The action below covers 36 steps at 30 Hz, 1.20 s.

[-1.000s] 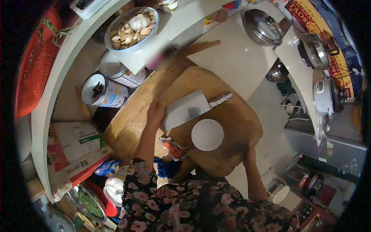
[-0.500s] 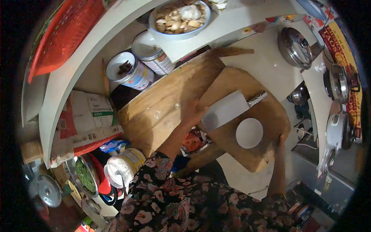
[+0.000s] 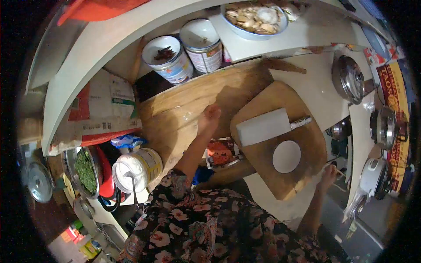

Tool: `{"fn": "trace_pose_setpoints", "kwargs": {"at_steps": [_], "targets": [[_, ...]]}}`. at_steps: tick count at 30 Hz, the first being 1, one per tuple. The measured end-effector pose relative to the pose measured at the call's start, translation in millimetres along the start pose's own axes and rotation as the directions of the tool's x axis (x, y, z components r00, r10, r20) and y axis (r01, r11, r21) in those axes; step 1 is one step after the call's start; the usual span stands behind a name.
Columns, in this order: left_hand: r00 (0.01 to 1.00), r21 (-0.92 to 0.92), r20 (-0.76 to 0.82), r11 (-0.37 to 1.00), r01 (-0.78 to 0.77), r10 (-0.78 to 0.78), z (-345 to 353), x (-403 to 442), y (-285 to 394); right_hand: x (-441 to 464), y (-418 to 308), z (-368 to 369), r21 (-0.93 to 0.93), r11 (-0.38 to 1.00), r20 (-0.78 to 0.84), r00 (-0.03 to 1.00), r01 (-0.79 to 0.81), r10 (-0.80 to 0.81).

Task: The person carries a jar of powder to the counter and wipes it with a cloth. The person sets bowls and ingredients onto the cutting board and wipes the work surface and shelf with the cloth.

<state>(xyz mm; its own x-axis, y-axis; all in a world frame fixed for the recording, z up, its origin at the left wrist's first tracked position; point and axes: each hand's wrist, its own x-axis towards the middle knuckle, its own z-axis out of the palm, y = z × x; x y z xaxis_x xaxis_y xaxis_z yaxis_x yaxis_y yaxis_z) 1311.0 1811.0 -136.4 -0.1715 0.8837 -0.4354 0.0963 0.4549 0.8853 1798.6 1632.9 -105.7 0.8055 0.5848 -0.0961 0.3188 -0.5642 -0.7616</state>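
Note:
My left hand (image 3: 212, 114) is closed in a loose fist over the long wooden board (image 3: 171, 120), left of the cutting board (image 3: 307, 144). Past the cutting board's right edge, my right hand (image 3: 327, 176) is also closed. Neither hand touches the cutting board, and nothing shows in their fingers. On the cutting board lies a cleaver (image 3: 263, 127), its foil-wrapped handle pointing right. A round white bowl (image 3: 287, 156) sits just below the cleaver. Between my left forearm and the cutting board is a red packet (image 3: 220, 152).
Two cans (image 3: 169, 63) (image 3: 201, 48) stand behind the long board. A bowl of garlic (image 3: 254, 22) is on the upper shelf. At left are a sack (image 3: 105, 103), a tub of white powder (image 3: 136, 173) and chopped greens (image 3: 85, 171). Lidded pots (image 3: 348, 79) (image 3: 376, 175) stand at right.
Both hands have come away from the cutting board's edges and closed. The view has shifted, and the cutting board with the cleaver and bowl has turned slightly.

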Motion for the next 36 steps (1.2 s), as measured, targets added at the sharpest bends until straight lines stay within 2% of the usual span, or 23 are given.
{"fn": "trace_pose_setpoints", "kwargs": {"at_steps": [2,4,5,6,7,10,11,13,14,16,17,19,20,22,23,25,26,28,30,32,34,35,36], "targets": [[0.995,-0.113,-0.068,0.991,-0.075,0.068,-3,-6,-13,-3,-88,28,0.151,0.967,0.182,0.956,0.204,-0.23],[0.996,-0.24,-0.091,0.97,-0.028,0.006,0,-18,-21,-3,-155,75,0.038,0.89,0.382,0.816,0.455,-0.434],[0.996,-0.257,-0.093,0.966,-0.035,0.011,0,-25,-23,-12,-184,108,0.261,0.866,0.481,0.72,0.427,-0.5],[0.995,-0.249,-0.091,0.967,-0.063,0.041,-2,-33,-27,-16,-223,134,0.011,0.853,0.626,0.661,0.523,-0.413],[0.994,-0.241,-0.089,0.967,-0.087,0.067,-3,-42,-31,25,-201,174,0.058,0.453,0.638,0.316,0.89,-0.702],[0.985,-0.062,-0.132,0.99,-0.124,0.115,-19,-74,-28,53,-243,262,-0.388,0.323,0.671,0.505,0.863,-0.543],[0.981,-0.075,-0.159,0.99,-0.122,0.108,-25,-84,-30,67,-239,282,-0.371,0.302,0.684,0.479,0.878,-0.551],[0.975,0.219,-0.069,0.956,-0.194,0.214,-35,-99,-31,103,-238,324,-0.436,0.002,0.658,0.32,0.9,-0.682],[0.973,0.216,-0.108,0.96,-0.177,0.204,-38,-104,-32,105,-241,337,-0.404,-0.017,0.67,0.283,0.915,-0.686],[0.972,0.244,-0.082,0.95,-0.196,0.222,-39,-114,-34,103,-235,347,-0.536,-0.1,0.718,0.39,0.838,-0.577],[0.971,0.228,-0.094,0.955,-0.192,0.218,-39,-116,-35,104,-238,350,-0.523,-0.113,0.732,0.377,0.845,-0.567],[0.976,0.172,-0.115,0.971,-0.165,0.186,-40,-119,-35,102,-252,350,-0.515,-0.107,0.836,0.47,0.851,-0.283],[0.973,0.122,-0.138,0.978,-0.167,0.183,-43,-115,-33,96,-257,349,-0.51,-0.115,0.837,0.462,0.852,-0.292],[0.948,0.148,-0.196,0.964,-0.223,0.249,-49,-104,-24,83,-260,336,-0.398,-0.205,0.878,0.306,0.894,-0.369],[0.952,0.15,-0.214,0.971,-0.188,0.218,-52,-94,-17,83,-253,334,-0.394,-0.221,0.879,0.295,0.892,-0.375],[0.952,0.144,-0.236,0.976,-0.165,0.196,-59,-75,4,89,-238,335,-0.392,-0.498,0.825,0.056,0.773,-0.562],[0.941,0.119,-0.253,0.973,-0.199,0.223,-65,-67,22,71,-259,335,-0.394,-0.506,0.819,0.043,0.767,-0.573],[0.924,0.079,-0.293,0.969,-0.234,0.247,-74,-49,37,-14,-317,328,-0.236,-0.151,0.946,0.192,0.96,-0.26],[0.888,-0.094,-0.395,0.951,-0.296,0.237,-77,-33,39,-69,-336,334,-0.006,0.181,0.938,0.068,0.983,-0.339],[0.832,-0.213,-0.524,0.917,-0.337,0.184,-82,-11,51,-120,-343,356,0.243,0.749,0.948,0.013,0.617,-0.318],[0.839,-0.484,-0.539,0.789,-0.377,0.07,-98,13,85,-174,-360,370,0.238,0.951,0.963,0.08,0.199,-0.258],[0.823,-0.456,-0.558,0.791,-0.408,0.103,-107,33,85,-189,-366,385,0.239,0.949,0.963,0.072,0.206,-0.258],[0.808,-0.427,-0.573,0.792,-0.436,0.136,-115,52,84,-203,-372,402,0.247,0.967,0.961,0.112,0.057,-0.252]]}}
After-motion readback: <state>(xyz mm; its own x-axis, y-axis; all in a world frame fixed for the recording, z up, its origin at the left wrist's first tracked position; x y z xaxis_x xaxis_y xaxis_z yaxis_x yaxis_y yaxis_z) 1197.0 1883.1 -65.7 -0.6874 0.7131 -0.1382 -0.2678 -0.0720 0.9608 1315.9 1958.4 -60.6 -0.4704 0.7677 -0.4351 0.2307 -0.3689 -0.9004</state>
